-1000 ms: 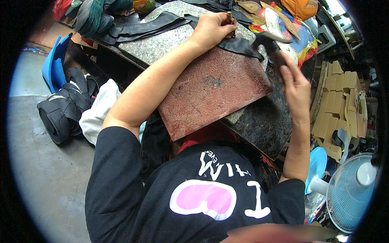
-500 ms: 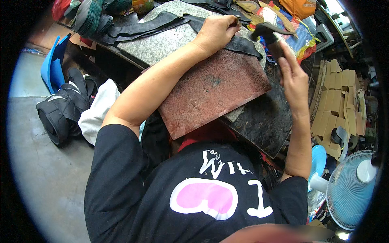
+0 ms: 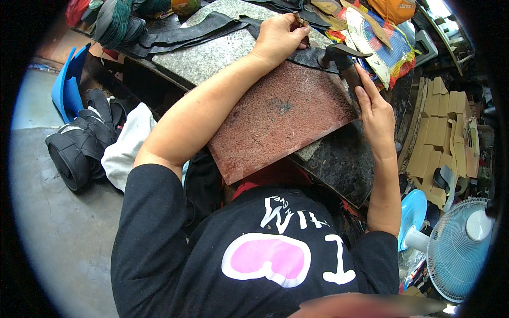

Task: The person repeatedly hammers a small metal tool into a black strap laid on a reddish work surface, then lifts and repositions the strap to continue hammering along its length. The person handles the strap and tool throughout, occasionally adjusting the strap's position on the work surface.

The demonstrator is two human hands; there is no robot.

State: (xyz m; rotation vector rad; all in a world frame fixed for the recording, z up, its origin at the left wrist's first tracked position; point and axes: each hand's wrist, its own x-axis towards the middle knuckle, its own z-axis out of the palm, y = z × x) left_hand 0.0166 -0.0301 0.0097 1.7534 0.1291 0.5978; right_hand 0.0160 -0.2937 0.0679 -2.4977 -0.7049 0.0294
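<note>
My right hand (image 3: 378, 112) is wrapped round the handle of a hammer (image 3: 349, 74). Its dark head, with a long curved claw, is over the right end of a black leather strip (image 3: 310, 57); whether it touches the strip I cannot tell. The strip lies along the far edge of a reddish-brown board (image 3: 281, 111). My left hand (image 3: 280, 38) rests at that strip, fingers closed in a pinch. A small brownish bit (image 3: 300, 20) shows beyond the fingertips, too small to name.
More black strips (image 3: 193, 34) lie across a speckled stone slab (image 3: 207, 63) under the board. Shoe-shaped pieces (image 3: 368, 45) and a colourful mesh bag (image 3: 400, 55) lie at the far right. Thread spools (image 3: 116, 24) stand far left. A fan (image 3: 458, 249) and cardboard boxes (image 3: 442, 138) are at right.
The hammer has come left and down to the end of the black strip, my right hand moving with it. My left hand has shifted slightly left and stays pinched.
</note>
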